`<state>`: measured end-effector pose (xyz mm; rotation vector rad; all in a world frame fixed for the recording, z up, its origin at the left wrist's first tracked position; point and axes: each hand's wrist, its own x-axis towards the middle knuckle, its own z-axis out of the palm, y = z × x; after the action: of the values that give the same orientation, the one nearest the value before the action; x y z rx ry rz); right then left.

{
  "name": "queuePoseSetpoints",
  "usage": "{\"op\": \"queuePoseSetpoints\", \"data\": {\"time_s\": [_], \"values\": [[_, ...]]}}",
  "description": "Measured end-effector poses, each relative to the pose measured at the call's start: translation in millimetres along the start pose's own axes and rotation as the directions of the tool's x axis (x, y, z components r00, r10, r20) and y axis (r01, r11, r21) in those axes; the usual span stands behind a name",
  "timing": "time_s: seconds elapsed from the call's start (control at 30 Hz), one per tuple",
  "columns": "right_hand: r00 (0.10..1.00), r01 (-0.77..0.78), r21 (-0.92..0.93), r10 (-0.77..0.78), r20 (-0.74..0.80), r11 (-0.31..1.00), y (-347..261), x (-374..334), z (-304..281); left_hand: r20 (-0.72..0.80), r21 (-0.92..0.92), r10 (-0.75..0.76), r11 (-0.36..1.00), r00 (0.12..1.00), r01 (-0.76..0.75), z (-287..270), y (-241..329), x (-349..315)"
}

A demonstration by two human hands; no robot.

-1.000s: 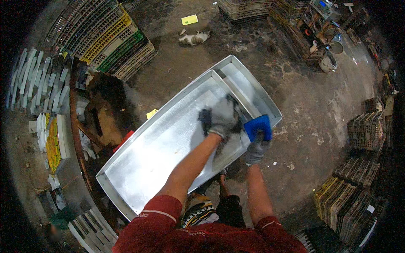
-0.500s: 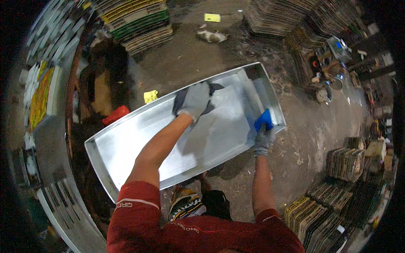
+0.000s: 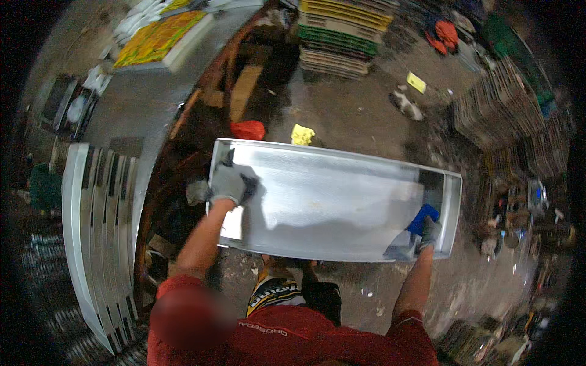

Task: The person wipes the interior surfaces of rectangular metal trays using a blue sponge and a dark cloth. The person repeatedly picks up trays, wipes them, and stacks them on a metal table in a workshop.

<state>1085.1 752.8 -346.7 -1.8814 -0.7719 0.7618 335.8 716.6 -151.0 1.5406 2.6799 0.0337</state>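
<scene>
A long, shallow, silvery metal tray (image 3: pixel 336 189) with raised sides spans the space before me. My left hand (image 3: pixel 230 183), in a grey glove, is at its left end, closed on a dark cloth (image 3: pixel 250 185) that shows around the fingers. At the right end my right hand (image 3: pixel 430 235), also gloved, grips a blue cloth (image 3: pixel 423 220) just inside the near rim. The right fingertips are partly hidden by the blue cloth.
A red bag-like object (image 3: pixel 248 130) and a crumpled yellow piece (image 3: pixel 302 135) lie beyond the far rim. Slatted metal panels (image 3: pixel 101 238) stand at left. Stacked trays (image 3: pixel 342 36) rise at the back, more stacks (image 3: pixel 503 104) at right. A cat-like shape (image 3: pixel 407 106) lies on the floor.
My left hand has moved the dark cloth from the tray's middle to its left end. The tray now lies turned clockwise, and the view has swung left. My right hand stays at the right end.
</scene>
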Motion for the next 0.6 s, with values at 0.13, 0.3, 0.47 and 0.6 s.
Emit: {"op": "queuePoseSetpoints", "data": {"time_s": [0.13, 0.3, 0.47, 0.6], "values": [[0.931, 0.077, 0.011, -0.076, 0.358, 0.997, -87, -32, 174, 0.424, -0.48, 0.229, 0.877, 0.876, 0.003, -19, 68, -97], [0.742, 0.654, -0.453, -0.398, 0.54, 0.606, -189, -243, 404, -0.175, -0.444, 0.401, 0.783, 0.899, -0.435, -17, 12, -95], [0.646, 0.704, -0.377, -0.323, 0.691, 0.602, -302, -412, 522, 0.122, -0.761, -0.189, 0.612, 0.974, 0.215, 21, -111, -69], [0.521, 0.657, -0.236, -0.205, 0.829, 0.716, -331, -429, 535, 0.381, -0.813, -0.027, 0.467, 0.924, 0.348, 58, -144, -74]]}}
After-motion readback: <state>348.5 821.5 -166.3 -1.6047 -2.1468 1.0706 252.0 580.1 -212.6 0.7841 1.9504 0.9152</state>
